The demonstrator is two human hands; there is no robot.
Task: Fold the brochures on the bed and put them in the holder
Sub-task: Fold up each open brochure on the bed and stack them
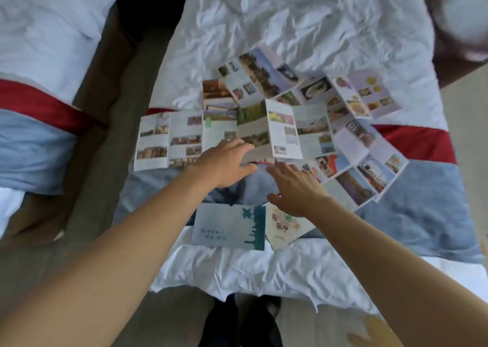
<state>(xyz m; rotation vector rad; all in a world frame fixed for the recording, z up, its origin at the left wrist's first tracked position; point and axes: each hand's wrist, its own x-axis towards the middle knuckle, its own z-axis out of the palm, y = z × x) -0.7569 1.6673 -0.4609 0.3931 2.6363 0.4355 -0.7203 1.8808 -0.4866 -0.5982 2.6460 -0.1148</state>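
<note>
Left hand [227, 162] on the near edge of the middle brochure [274, 130], fingers bent a little and close together, thumb tucked under the paper edge, so pinching it. Right hand [293, 188] just beside, fingers [277, 167] straight and spread a bit, holding nothing, tips near the same paper edge; touching or not, cannot tell

Middle brochure open, thin shiny paper with fold lines, one panel standing up like a little tent. More open brochures around it in a fan: a long flat one [169, 138] on the left, one [253, 74] at the back, one [367, 96] at the back right with food pictures, one [367, 167] on the right. All flat rectangles with small photos

Near the body, two folded brochures: a blue-green one [229, 228] and a cream one [285, 228] side by side, edges touching

All lying on the bed [290, 16], soft white sheet full of wrinkles, with a red stripe [412, 140] and a blue band [422, 214] of cloth across it. Second bed [39, 43] on the left, same colours
</note>
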